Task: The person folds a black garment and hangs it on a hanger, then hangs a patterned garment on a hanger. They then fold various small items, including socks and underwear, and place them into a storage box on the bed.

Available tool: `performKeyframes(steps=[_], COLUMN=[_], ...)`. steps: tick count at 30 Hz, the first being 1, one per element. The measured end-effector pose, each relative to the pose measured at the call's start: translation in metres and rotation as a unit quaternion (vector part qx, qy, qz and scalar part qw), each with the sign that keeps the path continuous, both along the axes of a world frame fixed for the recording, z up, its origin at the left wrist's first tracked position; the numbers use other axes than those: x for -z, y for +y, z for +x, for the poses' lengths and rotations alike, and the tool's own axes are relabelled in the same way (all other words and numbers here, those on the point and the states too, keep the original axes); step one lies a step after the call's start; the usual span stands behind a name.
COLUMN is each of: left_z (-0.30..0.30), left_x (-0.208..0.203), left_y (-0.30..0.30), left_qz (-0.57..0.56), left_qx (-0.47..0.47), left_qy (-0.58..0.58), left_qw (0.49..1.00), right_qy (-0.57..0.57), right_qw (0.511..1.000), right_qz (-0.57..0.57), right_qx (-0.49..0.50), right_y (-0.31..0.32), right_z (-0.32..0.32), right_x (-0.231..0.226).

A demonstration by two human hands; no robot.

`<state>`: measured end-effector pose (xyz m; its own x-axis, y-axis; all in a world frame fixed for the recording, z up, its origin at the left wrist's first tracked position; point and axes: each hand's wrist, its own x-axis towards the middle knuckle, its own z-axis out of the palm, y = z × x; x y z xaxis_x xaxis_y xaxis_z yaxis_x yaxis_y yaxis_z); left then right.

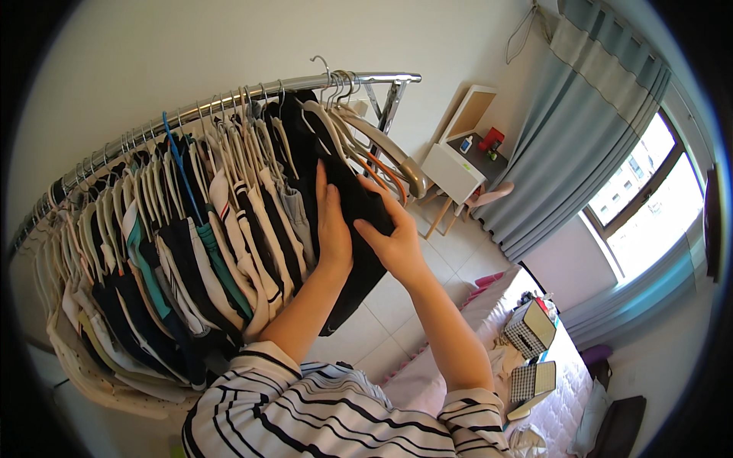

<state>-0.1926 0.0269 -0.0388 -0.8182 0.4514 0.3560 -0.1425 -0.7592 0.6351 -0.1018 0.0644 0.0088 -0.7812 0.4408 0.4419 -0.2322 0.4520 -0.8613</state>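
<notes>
Left hand: the left hand (333, 229) lies flat and released, fingers straight and pointing up, its palm pressed against the black garment (359, 252) on the side toward the packed clothes
Right hand: the right hand (393, 243) is closed on the outer edge of the same black garment, thumb on the front, fingers curled round the cloth
Black garment: it hangs from a pale hanger (324, 126) near the right end of the rail, the last dark piece before a few bare hangers; its lower part drops between the two forearms
Rail: a curved metal rail (229, 95) runs from the lower left up to the upper right, ending at a slanted metal post (389, 107)
Other clothes: a tight row of white, black, teal and beige clothes (168, 267) fills the rail to the left of the hands, touching one another
Bare hangers: thick beige and orange hangers (389, 164) hang just right of the black garment, carrying nothing
Sleeves: both forearms come out of a black-and-white striped top (305, 412) at the bottom edge
Table: a small white table (452, 172) stands by the wall beyond the rail, with a red thing (492, 139) on the dark surface beside it
Curtain: a grey-blue curtain (580, 130) hangs beside a bright window (657, 198)
Bed: a bed with a pale pink cover (427, 382) lies under the right arm, with a chequered box (531, 328) on it
</notes>
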Motion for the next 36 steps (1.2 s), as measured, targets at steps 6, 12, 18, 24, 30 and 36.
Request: performKeyframes(steps=[6,12,18,24,30,36], left_z=[-0.006,0.01,0.018,0.021,0.035,0.051], left_x=[0.013,0.011,0.037,0.05,0.08,0.082], left_y=[-0.003,-0.008,-0.008,-0.02,-0.032,-0.047], left_qz=[0.009,0.006,-0.06,-0.062,-0.1,-0.147], left_qx=[-0.015,-0.033,-0.089,-0.151,-0.115,-0.161], left_qy=[0.045,0.036,0.09,0.125,0.16,0.268], left_qw=[0.999,0.999,0.99,0.979,0.975,0.938], right_qy=[0.013,-0.04,-0.074,-0.093,-0.083,-0.048], right_qw=[0.999,0.998,0.995,0.989,0.986,0.996], right_qz=[0.016,0.035,0.02,0.051,-0.002,0.046], right_qx=[-0.037,-0.04,-0.071,-0.099,-0.143,-0.061], right_y=[0.017,0.027,0.029,0.002,-0.005,-0.016], right_z=[-0.042,-0.065,-0.058,-0.049,-0.029,0.008], right_x=[0.003,0.017,0.035,0.03,0.047,0.062])
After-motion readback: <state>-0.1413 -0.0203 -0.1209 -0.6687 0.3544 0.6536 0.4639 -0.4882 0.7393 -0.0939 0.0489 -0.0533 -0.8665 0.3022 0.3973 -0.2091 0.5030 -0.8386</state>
